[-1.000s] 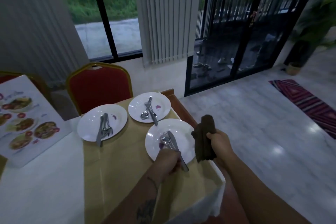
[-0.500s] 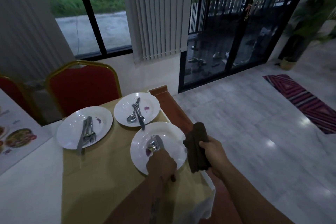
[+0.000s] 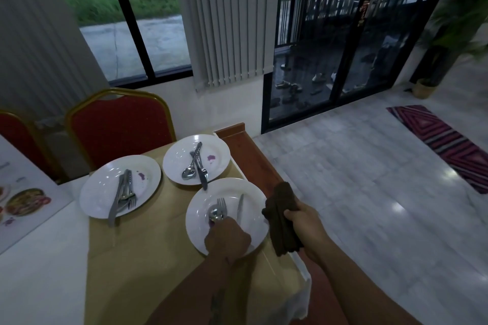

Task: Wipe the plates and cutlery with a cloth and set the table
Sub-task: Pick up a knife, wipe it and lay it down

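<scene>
Three white plates sit on a tan cloth at the table's corner. Over the nearest plate (image 3: 253,200), my left hand (image 3: 227,239) grips the handles of a fork (image 3: 221,204), spoon (image 3: 214,215) and knife (image 3: 239,206), whose heads rise off the plate. Beside that plate's right rim, my right hand (image 3: 306,221) holds a folded dark brown cloth (image 3: 281,219). The far plate (image 3: 219,152) carries a spoon and knife and a purple stain. Several pieces of cutlery and a purple smear lie on the left plate (image 3: 100,192).
A red chair with a gold frame (image 3: 118,126) stands behind the table, a second one at far left. A printed food menu (image 3: 23,198) lies on the white tablecloth at left. The table's wooden edge (image 3: 250,155) borders open tiled floor with a striped rug (image 3: 446,140).
My left hand has closed round the cutlery handles on the nearest plate and lifted the knife upright beside the fork and spoon. The view has shifted slightly; the right hand still holds the cloth.
</scene>
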